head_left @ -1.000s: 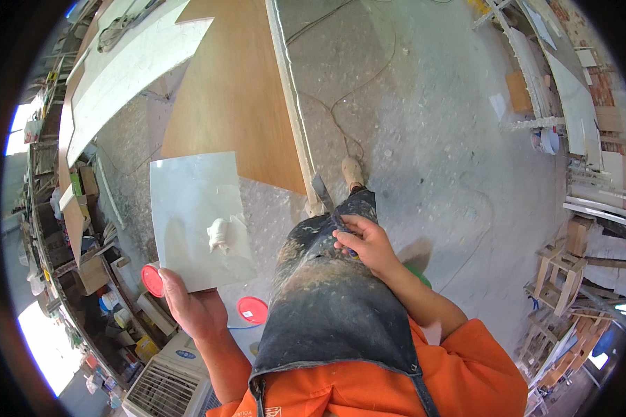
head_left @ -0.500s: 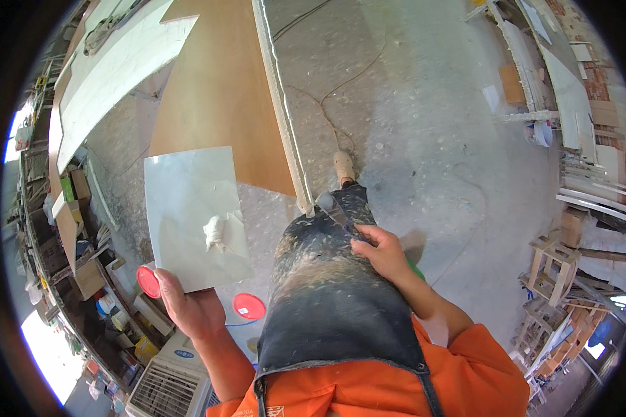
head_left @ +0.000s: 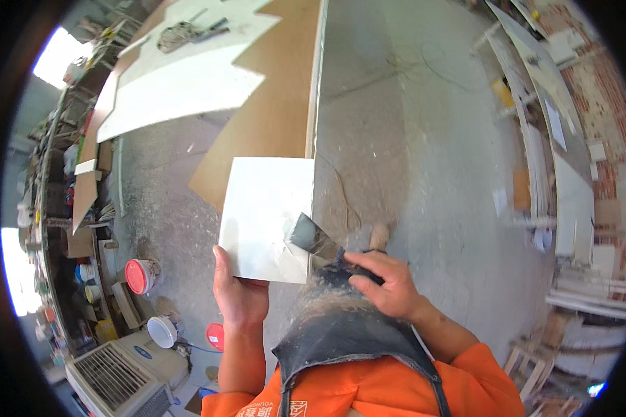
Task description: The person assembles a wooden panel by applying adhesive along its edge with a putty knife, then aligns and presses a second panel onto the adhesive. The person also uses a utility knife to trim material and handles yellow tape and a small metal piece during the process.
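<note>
Putty knife against a white board, held over a dusty workshop floor.

The putty knife [head_left: 313,240] rests its blade on the white board [head_left: 268,215] near the lower right corner; the right hand [head_left: 386,281] has its fingers clamped on the handle. The left hand [head_left: 238,295] grips the board's lower edge (thumb on top). Below left stand a red-lidded bucket [head_left: 140,276] and a white tub [head_left: 162,331]; a brown panel [head_left: 271,111] lies beyond.

Left hand [head_left: 240,295] raised palm-up, thumb at the left side, fingers curled under in a grip. Right hand [head_left: 388,281] closed in a fist-like grip, knuckles up, forearm angled in from lower right.
</note>
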A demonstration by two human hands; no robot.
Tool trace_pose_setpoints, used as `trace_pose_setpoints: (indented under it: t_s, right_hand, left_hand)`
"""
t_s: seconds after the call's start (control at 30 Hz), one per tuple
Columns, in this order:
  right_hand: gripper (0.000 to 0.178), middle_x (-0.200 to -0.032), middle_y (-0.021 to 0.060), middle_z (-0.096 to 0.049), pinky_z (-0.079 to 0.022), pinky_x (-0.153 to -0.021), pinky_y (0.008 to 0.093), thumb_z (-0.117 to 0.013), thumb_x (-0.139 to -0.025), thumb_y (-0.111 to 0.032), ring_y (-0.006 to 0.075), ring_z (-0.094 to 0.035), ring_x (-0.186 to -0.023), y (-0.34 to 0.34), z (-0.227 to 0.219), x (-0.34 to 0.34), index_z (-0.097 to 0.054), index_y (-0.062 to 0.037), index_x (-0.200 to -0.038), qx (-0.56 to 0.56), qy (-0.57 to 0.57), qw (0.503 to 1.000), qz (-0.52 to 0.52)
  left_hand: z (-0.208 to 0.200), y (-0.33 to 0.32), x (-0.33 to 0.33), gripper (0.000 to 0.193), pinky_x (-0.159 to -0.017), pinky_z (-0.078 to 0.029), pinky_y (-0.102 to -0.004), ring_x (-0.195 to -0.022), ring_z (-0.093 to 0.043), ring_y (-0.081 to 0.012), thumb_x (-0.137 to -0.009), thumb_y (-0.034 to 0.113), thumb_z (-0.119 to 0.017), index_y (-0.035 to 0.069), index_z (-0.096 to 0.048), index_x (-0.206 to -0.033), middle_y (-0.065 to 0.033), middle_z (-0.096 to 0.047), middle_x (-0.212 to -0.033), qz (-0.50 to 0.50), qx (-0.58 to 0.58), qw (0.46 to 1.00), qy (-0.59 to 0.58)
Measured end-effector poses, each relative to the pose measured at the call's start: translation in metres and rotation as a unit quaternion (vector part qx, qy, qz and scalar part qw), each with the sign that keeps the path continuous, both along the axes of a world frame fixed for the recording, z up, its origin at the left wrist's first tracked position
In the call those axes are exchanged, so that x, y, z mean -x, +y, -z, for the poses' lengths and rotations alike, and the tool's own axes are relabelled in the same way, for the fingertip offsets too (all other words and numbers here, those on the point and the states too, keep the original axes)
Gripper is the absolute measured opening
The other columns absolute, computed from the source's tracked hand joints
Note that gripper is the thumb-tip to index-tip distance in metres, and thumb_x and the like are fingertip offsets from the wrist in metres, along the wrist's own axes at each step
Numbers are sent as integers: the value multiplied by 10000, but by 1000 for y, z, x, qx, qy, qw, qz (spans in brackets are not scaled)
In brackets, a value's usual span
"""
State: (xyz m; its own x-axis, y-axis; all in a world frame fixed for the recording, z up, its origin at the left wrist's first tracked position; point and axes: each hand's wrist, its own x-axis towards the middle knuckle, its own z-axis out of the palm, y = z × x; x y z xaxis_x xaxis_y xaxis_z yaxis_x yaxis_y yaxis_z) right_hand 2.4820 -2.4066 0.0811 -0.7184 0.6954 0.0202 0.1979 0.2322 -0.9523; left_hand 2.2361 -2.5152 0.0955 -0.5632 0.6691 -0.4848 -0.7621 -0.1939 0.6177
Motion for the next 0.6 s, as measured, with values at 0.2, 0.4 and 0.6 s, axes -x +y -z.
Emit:
trace_pose_setpoints:
  t_s: [0.2, 0.4, 0.6]
  right_hand:
    - [379, -952, 154, -687, -544, -715, 347, -711, -899, -61, 308, -679, -817, 95, -1, -41, -687, -45, -1276, -130, 26, 990, -55]
    - [382, -915, 117, -699, -529, -689, 305, -735, -867, -64, 229, -659, -748, 191, -7, -92, -700, -34, -1246, -159, -23, 984, -74]
    - [428, -893, 76, -707, -526, -721, 299, -748, -869, -161, 128, -634, -757, 280, 24, -96, -653, -46, -1270, 69, -65, 995, 25]
  left_hand:
    - [-9, 79, -52, 558, -1061, -501, -422, -1273, -602, -265, -1068, 486, -476, 75, -507, -1446, -68, -598, -1415, -64, -53, 996, 13]
    - [-15, 137, -72, 556, -1074, -498, -462, -1286, -604, -285, -1064, 474, -486, 66, -516, -1441, -90, -610, -1423, -170, -81, 982, 2]
    - [-14, 182, -9, 534, -1059, -510, -484, -1314, -581, -308, -1084, 437, -452, 34, -497, -1432, -135, -584, -1444, -265, -104, 957, 52]
